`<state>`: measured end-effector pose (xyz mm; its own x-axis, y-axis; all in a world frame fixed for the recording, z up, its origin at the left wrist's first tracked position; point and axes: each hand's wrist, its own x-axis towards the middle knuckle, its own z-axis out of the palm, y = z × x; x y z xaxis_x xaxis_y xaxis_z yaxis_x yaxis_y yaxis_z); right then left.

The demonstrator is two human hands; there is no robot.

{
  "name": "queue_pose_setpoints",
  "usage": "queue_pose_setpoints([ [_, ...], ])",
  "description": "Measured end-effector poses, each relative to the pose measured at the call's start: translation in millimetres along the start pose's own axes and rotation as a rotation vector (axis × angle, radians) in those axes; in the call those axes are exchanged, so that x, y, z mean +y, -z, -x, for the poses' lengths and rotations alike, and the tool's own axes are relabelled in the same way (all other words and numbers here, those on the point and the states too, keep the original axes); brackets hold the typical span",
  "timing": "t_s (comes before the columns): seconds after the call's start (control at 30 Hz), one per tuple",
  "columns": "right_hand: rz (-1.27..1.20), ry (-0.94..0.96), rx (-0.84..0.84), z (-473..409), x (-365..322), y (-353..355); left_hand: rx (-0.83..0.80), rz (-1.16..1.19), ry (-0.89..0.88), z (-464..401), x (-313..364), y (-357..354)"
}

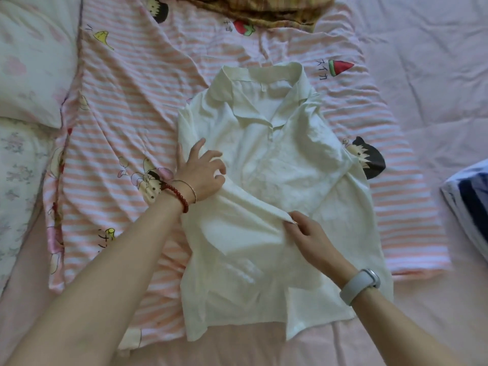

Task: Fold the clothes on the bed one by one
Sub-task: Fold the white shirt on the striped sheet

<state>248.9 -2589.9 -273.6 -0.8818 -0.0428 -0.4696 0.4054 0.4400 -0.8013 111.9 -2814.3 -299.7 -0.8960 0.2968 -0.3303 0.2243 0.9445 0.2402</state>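
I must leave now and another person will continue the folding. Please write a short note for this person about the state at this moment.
Left hand: rests on the left side of the white shirt, holding it down.
Right hand: pinches the end of the left sleeve, drawn across the front.
Shirt lies collar up on the striped blanket.
Done: left sleeve folded in.
Left: right sleeve, then the body. A patterned garment waits at the top.

I see a white shirt (277,180) of thin, matt, creased cloth. Beneath it lies a soft striped cotton-like sheet (126,107), wrinkled. The wristband (360,285) looks smooth, rubbery.
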Motion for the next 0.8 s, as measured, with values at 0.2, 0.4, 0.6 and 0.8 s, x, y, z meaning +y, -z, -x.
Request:
queue_pose_setpoints([
  [0.2, 0.102, -0.051, 0.144, -19, 20, 78, 0.283, 0.086, -0.022, -33, 30, 24],
  [0.4, 0.311, -0.315, 0.123, -24, 62, 104, 0.043, -0.093, -0.019, -25, 48, -13],
  [0.6, 0.477, -0.389, 0.298, -4, 97, 99, 0.047, -0.122, 0.107, -55, 46, -23],
  [0.8, 0.478, -0.245, 0.512, -9, 98, 99, -0.189, -0.205, 0.202, -71, 45, -20],
])
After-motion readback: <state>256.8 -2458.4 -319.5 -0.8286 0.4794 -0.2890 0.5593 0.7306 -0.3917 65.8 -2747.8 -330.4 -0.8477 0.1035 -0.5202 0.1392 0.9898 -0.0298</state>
